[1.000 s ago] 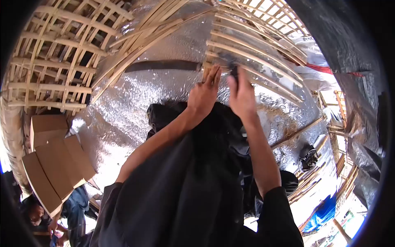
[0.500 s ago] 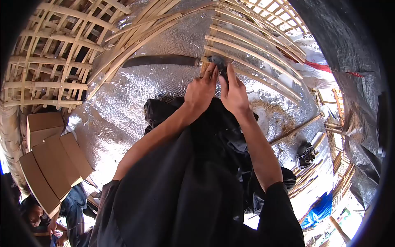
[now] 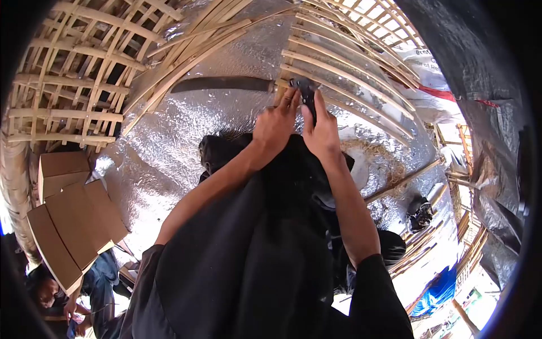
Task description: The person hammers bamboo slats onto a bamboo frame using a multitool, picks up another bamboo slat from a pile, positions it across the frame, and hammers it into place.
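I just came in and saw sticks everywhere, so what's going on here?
Someone in dark clothes is working on bamboo strips. Their right hand holds a dark tool, and their left hand is at the near end of the strips. A long dark blade lies nearby on the shiny sheet. Another person is beyond the cardboard boxes.

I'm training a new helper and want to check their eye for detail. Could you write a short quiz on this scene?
1. Which hand grips the dark tool, the left hand or the right hand?

2. True or false: the long blade is in the left hand's grip.

3. Fill in the blank: the cardboard boxes are on the person's ____ side.

Key: 1. the right hand; 2. false; 3. left.
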Tool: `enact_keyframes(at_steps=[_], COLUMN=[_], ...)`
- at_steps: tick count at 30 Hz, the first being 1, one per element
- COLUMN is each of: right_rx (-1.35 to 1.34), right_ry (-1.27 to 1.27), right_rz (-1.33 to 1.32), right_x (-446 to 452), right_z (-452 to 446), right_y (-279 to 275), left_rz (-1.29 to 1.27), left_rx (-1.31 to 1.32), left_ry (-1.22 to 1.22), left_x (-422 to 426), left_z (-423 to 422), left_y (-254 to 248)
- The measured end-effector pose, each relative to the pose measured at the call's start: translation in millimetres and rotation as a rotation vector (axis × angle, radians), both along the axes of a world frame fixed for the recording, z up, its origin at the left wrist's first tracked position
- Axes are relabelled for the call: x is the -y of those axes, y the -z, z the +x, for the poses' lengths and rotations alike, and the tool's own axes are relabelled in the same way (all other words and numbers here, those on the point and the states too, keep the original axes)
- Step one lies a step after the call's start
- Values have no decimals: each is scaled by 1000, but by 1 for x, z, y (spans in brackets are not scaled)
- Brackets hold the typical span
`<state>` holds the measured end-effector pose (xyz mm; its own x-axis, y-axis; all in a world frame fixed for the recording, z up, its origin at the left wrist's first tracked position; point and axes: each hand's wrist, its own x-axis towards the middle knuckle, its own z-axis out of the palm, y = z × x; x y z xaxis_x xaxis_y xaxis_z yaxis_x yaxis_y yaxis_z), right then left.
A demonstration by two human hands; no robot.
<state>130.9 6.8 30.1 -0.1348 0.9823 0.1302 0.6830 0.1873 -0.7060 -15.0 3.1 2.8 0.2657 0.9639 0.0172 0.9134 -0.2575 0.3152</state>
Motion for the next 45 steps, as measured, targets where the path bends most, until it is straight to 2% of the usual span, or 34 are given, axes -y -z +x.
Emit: enact_keyframes(at_steps=[1, 2, 4, 5, 6, 8, 10, 11, 14, 15, 16, 18, 19, 20, 22, 23, 24, 26, 27, 30, 32, 34, 35, 36, 37, 39, 40, 41, 43, 44, 45], right_rx=[-50, -113, -334, -259, -30, -13, -212, -339, 30, -15, -190, -364, 43, -8, -129, -209, -375, 116, 18, -307, 30, -32, -163, -294, -362, -83, 58, -134, -213, -239, -143], right_ry=[-7, 72, 197, 183, -47, -44, 130, 160, -46, -37, 105, 144, -40, -90, -12, 120, 91, -61, -92, 109, -101, -87, -2, 95, 83, -92, -160, -91, 12, 57, -59], right_rz=[86, 88, 255, 153, 117, 163, 179, 331, -1, 205, 117, 259, 199, 12, 218, 180, 407, -12, 170, 370, 286, 337, 312, 262, 371, 294, 237, 254, 216, 224, 216], right_x=[-7, -4, 4, 10, -2, -10, -3, 0, -12, -17, -9, 1, -4, -8, -13, -4, -5, -13, -19, -7, -21, -29, -27, -14, -10, -20, -22, -19, -1, -5, -12], right_z=[3, 5, 1, 5, 3, 5, 2, 0, 9, 11, 10, 7, 9, 10, 6, 7, 0, 6, 5, 3, 6, 4, 3, 0, -2, -1, 0, 2, 4, 9, 11], right_y=[-5, -12, -34, -9, -5, -8, -32, -24, -4, -9, -24, -12, 1, 12, -5, -12, -22, 9, 3, -13, 25, -6, -23, -29, -15, -3, -3, -3, 6, 7, 9], left_rz=[4, 23, 19, 7, 1, 45, 75, 40, -8, 4, -3, -14, -8, 19, 90, 15, -2, 10, -37, 17, 37, 47, 27, 13, 21, 134, 100, 91, -5, 12, 18], left_rx=[38, 75, 51, 35, 28, 53, 53, -1, 42, 63, 48, 5, -28, 34, 131, 74, 53, 41, 23, 44, 54, 105, 18, 11, 4, 71, 80, 73, 35, 47, 74], left_ry=[18, 7, -4, -7, 1, 2, -7, 1, 3, -6, -5, 7, 16, 20, 10, 1, -11, -13, -7, 12, 5, -2, 18, 19, 18, 18, 32, 9, 0, -18, -17], left_x=[4, -1, 8, 5, 1, -2, 3, 3, -1, -1, 0, 2, 0, 3, -1, 1, 7, -5, -5, -2, -3, -4, -3, 7, 6, -6, -4, -6, 2, -3, -3], left_z=[-3, -5, -7, -8, -4, -1, -3, -5, -8, -6, -7, -7, -6, -2, -7, -4, -11, -10, -13, -9, -10, -17, -12, -16, -19, -17, -12, -8, -14, -18, -17], left_y=[2, 7, 5, 3, 3, 10, 3, 0, 2, 0, -1, -4, 0, 4, 5, 0, 6, 19, -2, 1, 5, 14, 13, 11, 7, 8, 12, 19, -7, -2, 6])
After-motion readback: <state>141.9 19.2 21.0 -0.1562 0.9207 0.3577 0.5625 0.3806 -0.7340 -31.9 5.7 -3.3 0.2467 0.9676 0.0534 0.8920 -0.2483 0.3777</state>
